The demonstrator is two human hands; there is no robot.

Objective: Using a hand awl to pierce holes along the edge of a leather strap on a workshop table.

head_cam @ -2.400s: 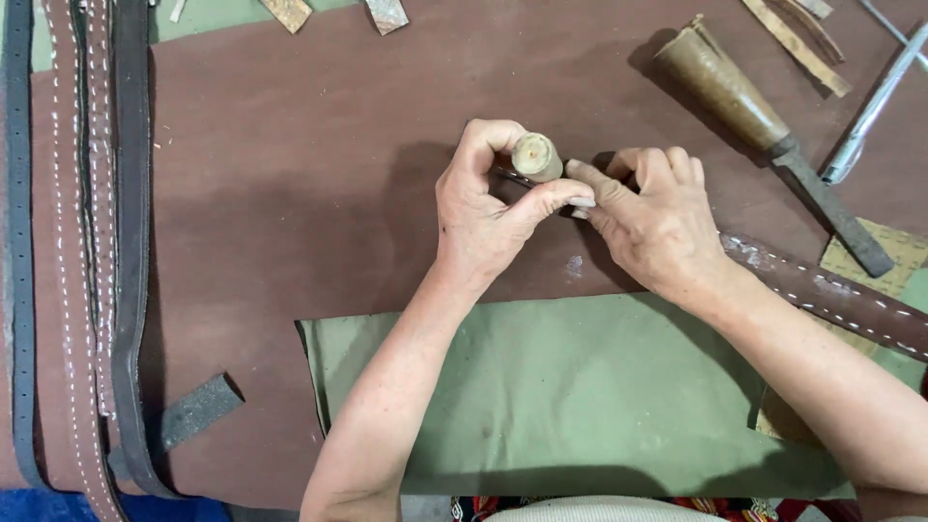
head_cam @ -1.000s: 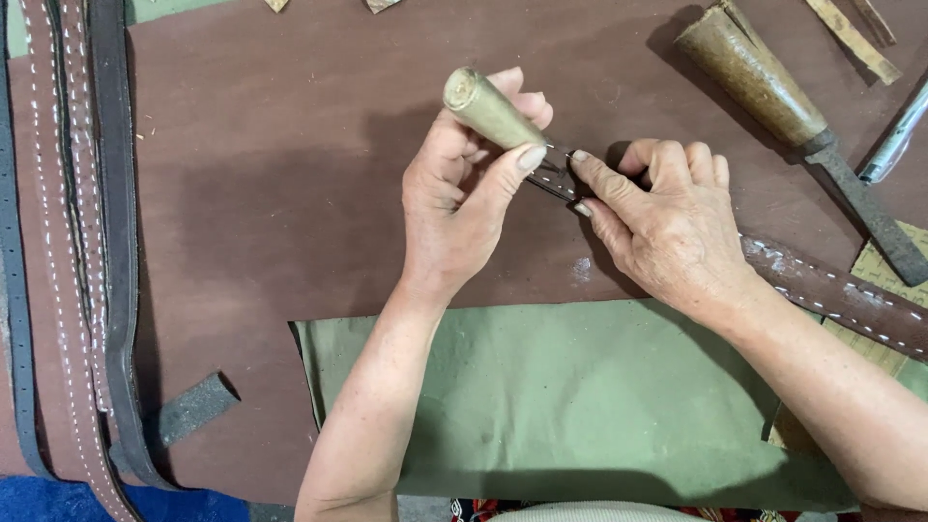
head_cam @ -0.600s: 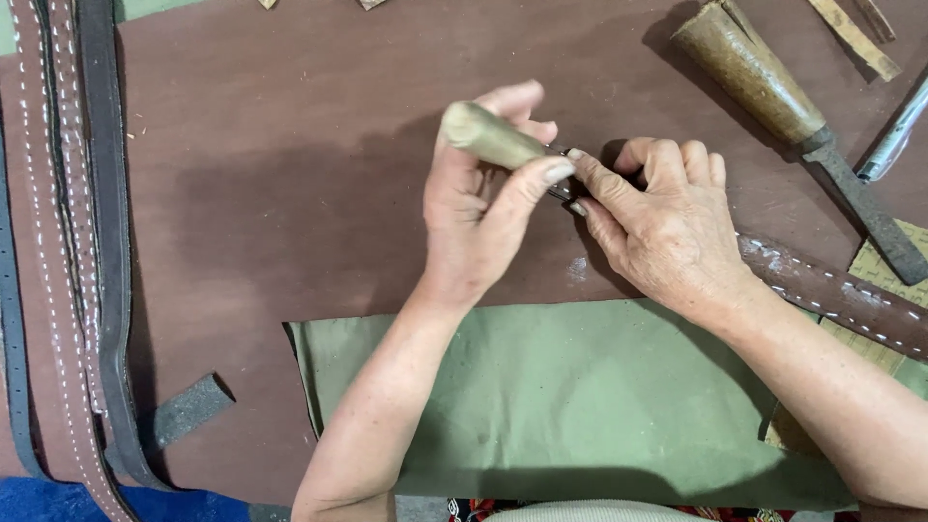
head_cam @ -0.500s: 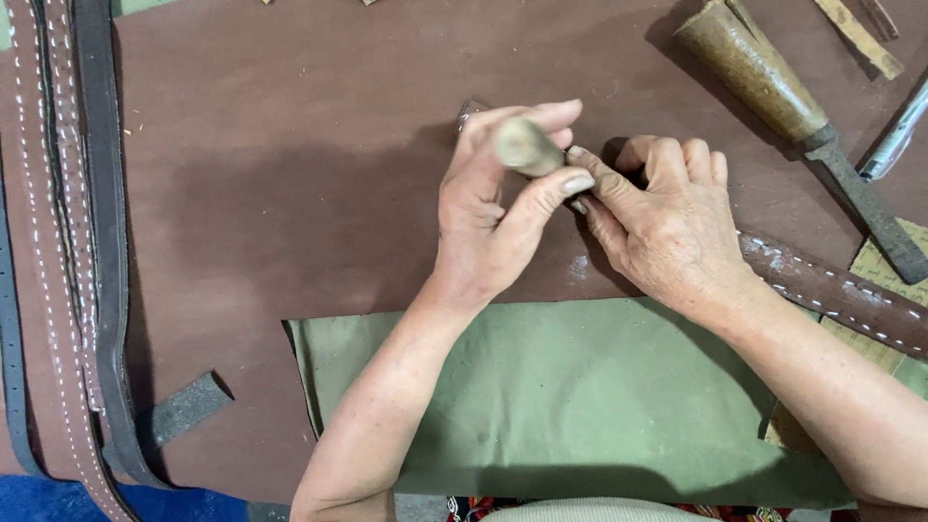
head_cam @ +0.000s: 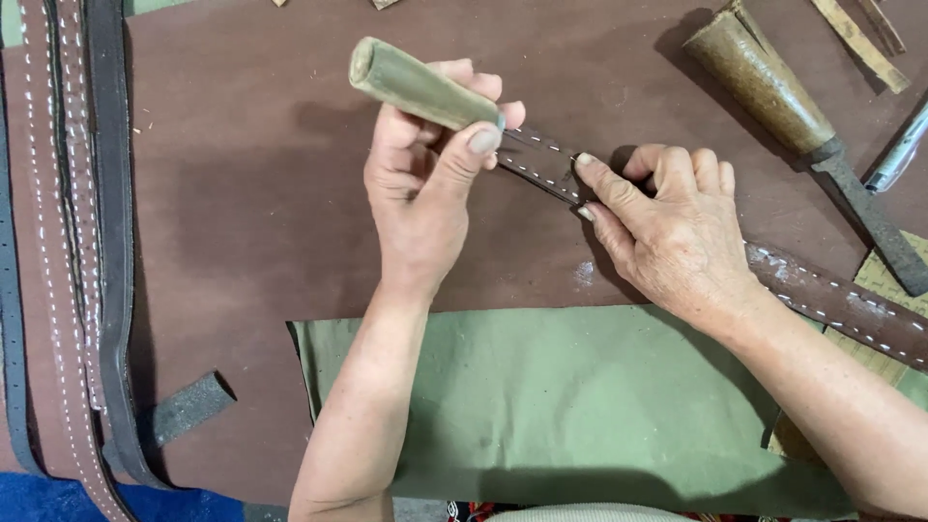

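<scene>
My left hand (head_cam: 422,184) grips a hand tool by its pale wooden handle (head_cam: 418,84), which tilts up and to the left; the tool's working end is hidden behind my thumb, at the end of a brown stitched leather strap (head_cam: 543,164). My right hand (head_cam: 667,227) lies flat on that strap, fingertips pressing it down just right of the tool. The strap runs on to the lower right (head_cam: 851,304) across a large brown leather sheet (head_cam: 251,203).
Several stitched leather straps (head_cam: 72,242) lie along the left edge, with a short dark offcut (head_cam: 184,408) near them. A large wooden-handled chisel (head_cam: 793,116) lies at the upper right beside a metal rod (head_cam: 899,150). Green cloth (head_cam: 570,396) covers the near side.
The wooden handle has swung from pointing toward the camera to tilting up-left. My left hand has shifted slightly with it. My right hand stays pressed on the strap.
</scene>
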